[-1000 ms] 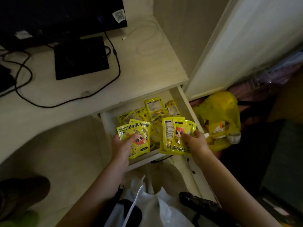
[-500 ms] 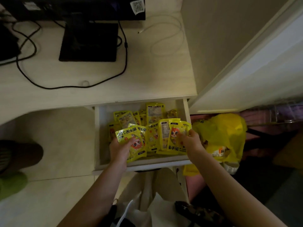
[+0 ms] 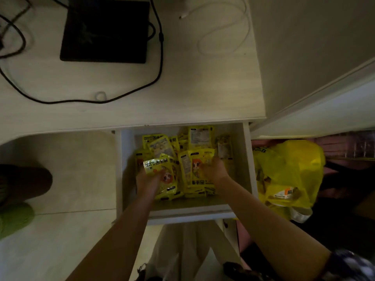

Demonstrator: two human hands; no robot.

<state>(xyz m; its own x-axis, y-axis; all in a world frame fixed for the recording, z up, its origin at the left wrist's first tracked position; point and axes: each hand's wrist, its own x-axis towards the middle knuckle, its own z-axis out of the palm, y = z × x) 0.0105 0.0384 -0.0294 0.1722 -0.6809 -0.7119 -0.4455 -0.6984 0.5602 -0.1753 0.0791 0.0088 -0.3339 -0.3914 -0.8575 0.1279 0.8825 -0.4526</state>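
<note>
Yellow glossy snack pkts (image 3: pixel 199 136), flat & rectangular, are lying piled in 1 white open drawer (image 3: pixel 190 214) under the pale wood-grain desk (image 3: pixel 182 88). Head view: left hand (image 3: pixel 147 179) is gripping a fanned bunch (image 3: pixel 168 179) w/ curled fingers; right hand (image 3: pixel 215 169) is pinching a second bunch (image 3: pixel 194 169), both low inside the drawer. Exact pkt count isn't readable. 1 crinkly yellow plastic bag (image 3: pixel 290 165) is sitting just right of the drawer.

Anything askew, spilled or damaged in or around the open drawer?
Nothing looks spilled or visibly damaged. The yellow packets in the drawer lie heaped at mixed angles, some face down. The left hand grips the left bunch and the right hand the right bunch. A yellow bag slumps on the floor beside the drawer.
</note>
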